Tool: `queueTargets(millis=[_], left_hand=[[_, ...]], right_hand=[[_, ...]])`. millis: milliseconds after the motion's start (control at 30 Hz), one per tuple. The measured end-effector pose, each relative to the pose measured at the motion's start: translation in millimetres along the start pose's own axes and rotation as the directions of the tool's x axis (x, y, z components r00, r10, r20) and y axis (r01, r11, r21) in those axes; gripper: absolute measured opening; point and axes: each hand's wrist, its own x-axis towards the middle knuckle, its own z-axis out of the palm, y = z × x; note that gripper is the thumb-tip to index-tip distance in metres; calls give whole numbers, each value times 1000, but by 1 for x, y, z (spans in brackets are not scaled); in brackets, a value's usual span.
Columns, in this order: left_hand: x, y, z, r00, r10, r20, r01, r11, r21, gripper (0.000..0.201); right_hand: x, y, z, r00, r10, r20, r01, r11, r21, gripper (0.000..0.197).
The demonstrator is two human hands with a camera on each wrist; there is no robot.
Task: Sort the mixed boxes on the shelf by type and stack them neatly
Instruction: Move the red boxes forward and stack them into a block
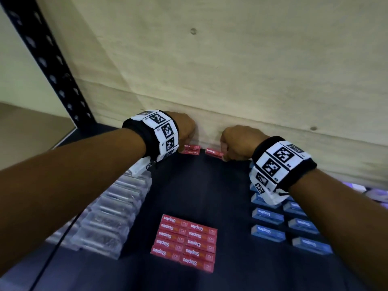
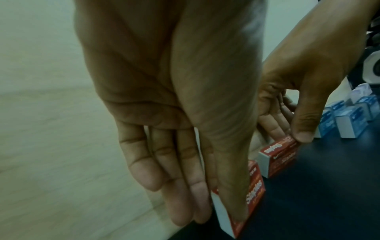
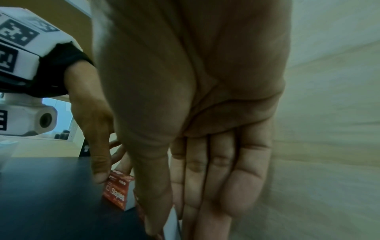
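Two red staples boxes lie at the back of the dark shelf (image 1: 201, 185), against the wooden back panel. My left hand (image 1: 184, 131) pinches the left red box (image 1: 190, 149), with the thumb in front and the fingers behind, as the left wrist view shows on the box (image 2: 252, 194). My right hand (image 1: 233, 143) pinches the right red box (image 1: 214, 153) the same way, also seen as the box (image 2: 277, 155). In the right wrist view that box (image 3: 141, 209) is mostly hidden by the thumb. A flat block of several red boxes (image 1: 184, 242) lies at the front centre.
Rows of blue staples boxes (image 1: 268, 216) stand on the right. Clear plastic boxes (image 1: 113, 211) line the left. The wooden back panel (image 1: 231, 70) rises right behind both hands. A black perforated upright (image 1: 48, 59) stands at the far left.
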Motion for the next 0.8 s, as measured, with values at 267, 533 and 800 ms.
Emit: queueTargets(millis=[267,533,800], left_hand=[[-26,11,4,995,46,87,-42,998,-55,25],[-64,26,13,977,130,168,-124,991,-46,28],[-98,39,24,987,119,110,-108,989,-99,30]], right_hand=[[-22,-9,3,997,-39,72,38,999,14,19],[-58,-24,13,977,-155,145,149,988,49,14],[-91,-38,21,960,-189,208,178,981,71,14]])
